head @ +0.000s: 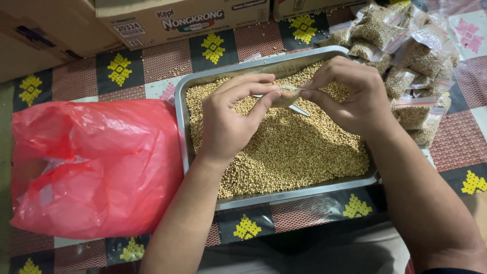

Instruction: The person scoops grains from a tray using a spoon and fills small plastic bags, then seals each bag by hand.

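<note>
A small pouch (pixel 287 94) is being pinched between the left hand (pixel 231 119) and right hand (pixel 350 96), both closed on it, its long axis running hand to hand, above a tray (pixel 180 119) of seeds (pixel 294 147), a spoon (pixel 299 109) lying just beneath.

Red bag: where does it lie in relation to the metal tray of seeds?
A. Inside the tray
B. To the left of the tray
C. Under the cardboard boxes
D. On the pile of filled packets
B: the red bag lies on the patterned cloth just left of the tray.
</note>
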